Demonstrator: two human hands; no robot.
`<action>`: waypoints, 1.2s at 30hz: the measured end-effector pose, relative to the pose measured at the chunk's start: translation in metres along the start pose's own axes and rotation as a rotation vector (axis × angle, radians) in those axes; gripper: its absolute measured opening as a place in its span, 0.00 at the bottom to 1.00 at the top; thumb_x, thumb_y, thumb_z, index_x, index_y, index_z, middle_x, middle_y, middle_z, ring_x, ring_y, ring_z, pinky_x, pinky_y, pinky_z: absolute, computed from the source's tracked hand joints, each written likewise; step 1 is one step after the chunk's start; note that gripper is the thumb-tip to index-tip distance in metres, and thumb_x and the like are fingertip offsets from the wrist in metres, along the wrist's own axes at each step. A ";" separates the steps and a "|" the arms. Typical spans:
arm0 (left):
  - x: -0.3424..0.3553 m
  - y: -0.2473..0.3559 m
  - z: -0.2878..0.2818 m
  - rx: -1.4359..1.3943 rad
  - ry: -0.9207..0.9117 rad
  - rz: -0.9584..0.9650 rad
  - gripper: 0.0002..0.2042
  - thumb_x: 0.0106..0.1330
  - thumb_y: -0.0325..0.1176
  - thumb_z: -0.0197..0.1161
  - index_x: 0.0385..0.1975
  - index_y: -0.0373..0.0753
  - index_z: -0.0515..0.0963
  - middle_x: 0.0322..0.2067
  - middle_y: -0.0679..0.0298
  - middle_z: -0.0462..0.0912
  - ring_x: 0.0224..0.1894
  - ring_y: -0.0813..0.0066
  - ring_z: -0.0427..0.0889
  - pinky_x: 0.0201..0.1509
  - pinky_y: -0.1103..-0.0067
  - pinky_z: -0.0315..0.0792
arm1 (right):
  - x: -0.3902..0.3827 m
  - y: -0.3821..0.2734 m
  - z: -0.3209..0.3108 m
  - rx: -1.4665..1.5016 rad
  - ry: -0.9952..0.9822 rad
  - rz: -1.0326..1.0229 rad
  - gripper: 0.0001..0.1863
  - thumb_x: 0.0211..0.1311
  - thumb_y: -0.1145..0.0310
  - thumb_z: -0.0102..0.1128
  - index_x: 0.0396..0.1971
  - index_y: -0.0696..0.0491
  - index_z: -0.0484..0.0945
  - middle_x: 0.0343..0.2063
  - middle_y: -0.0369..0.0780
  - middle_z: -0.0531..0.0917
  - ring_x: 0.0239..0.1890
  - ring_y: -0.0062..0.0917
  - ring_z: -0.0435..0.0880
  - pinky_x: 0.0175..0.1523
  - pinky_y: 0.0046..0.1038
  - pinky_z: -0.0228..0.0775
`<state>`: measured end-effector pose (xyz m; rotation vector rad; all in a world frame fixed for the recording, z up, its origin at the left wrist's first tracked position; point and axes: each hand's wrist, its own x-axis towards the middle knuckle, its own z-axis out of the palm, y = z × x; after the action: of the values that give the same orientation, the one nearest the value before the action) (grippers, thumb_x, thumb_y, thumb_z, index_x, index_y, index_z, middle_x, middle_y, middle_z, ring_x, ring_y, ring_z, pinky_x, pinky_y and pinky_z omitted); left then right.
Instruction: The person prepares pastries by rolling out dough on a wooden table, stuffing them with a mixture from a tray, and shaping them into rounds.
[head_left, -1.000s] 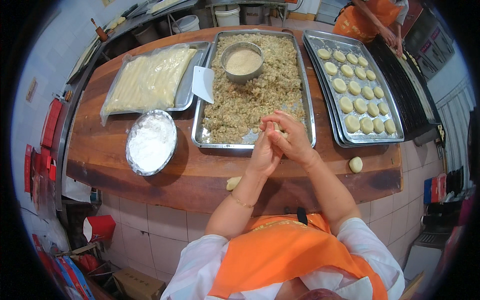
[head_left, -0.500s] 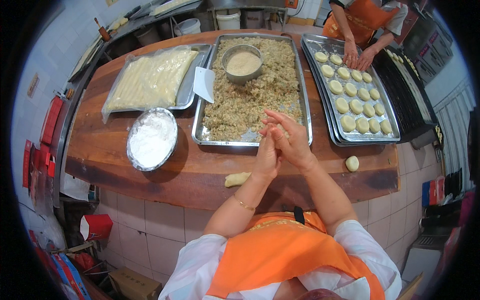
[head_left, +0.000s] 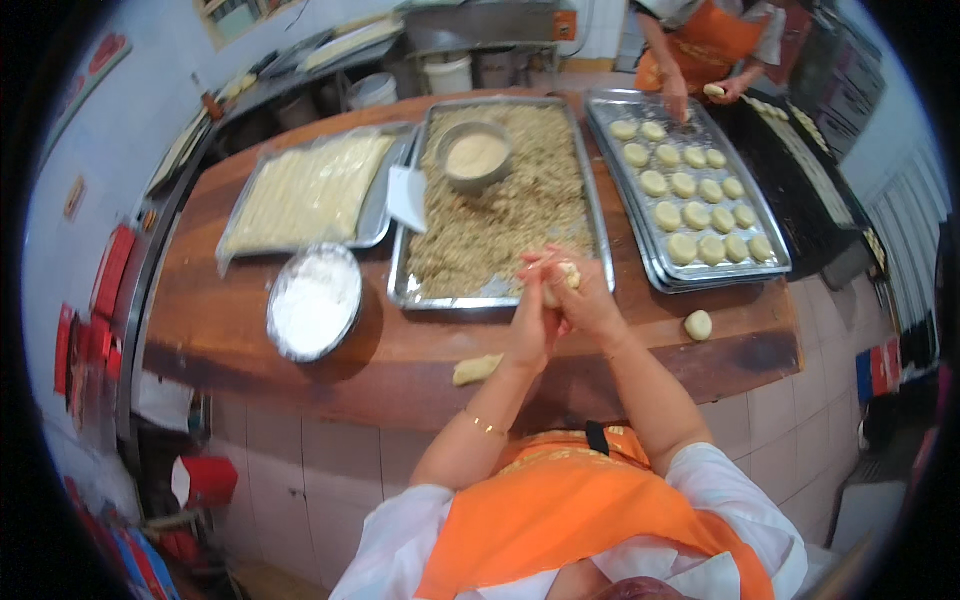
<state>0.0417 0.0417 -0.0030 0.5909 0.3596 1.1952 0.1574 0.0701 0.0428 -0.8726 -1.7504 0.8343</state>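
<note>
- Brown wooden worktop (head_left: 390, 350) with a bowed front edge, supporting the trays, bowl and dough listed below.
- Large, rectangular, silvery metal tray (head_left: 450, 303), spread with coarse beige-brown crumbly filling (head_left: 500, 225); its front edge lies at the hands.
- Stacked silvery metal trays (head_left: 722, 276), at right; the uppermost carries rows of pale, flattened dough rounds (head_left: 695, 215).
- Silvery metal bowl (head_left: 273, 325) of white powder (head_left: 315, 305), at left.
- Left hand (head_left: 535, 320) and right hand (head_left: 590, 300), palms facing, fingers folded around a pale, rounded dough piece (head_left: 569, 273).
- Elongated, pale-yellow dough lump (head_left: 477, 369), near the worktop's front edge, left of the hands.
- The enclosed dough piece, partly hidden: probably light, soft and easily dented, perhaps slightly tacky; best held about its sides with broad, even palm pressure, since a fingertip pinch could tear it.
- Single pale dough round (head_left: 698, 325), lying apart on the worktop, right of the hands.
</note>
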 end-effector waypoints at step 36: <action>-0.019 0.005 -0.005 0.608 -0.063 0.093 0.27 0.75 0.63 0.44 0.49 0.43 0.71 0.33 0.72 0.73 0.23 0.87 0.66 0.24 0.87 0.57 | -0.010 -0.009 -0.012 0.453 -0.194 0.106 0.35 0.76 0.39 0.40 0.45 0.56 0.85 0.56 0.45 0.82 0.70 0.38 0.68 0.77 0.43 0.46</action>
<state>0.0288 0.0260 -0.0055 1.1780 0.6559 1.1486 0.1696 0.0587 0.0492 -0.5979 -1.5915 1.3589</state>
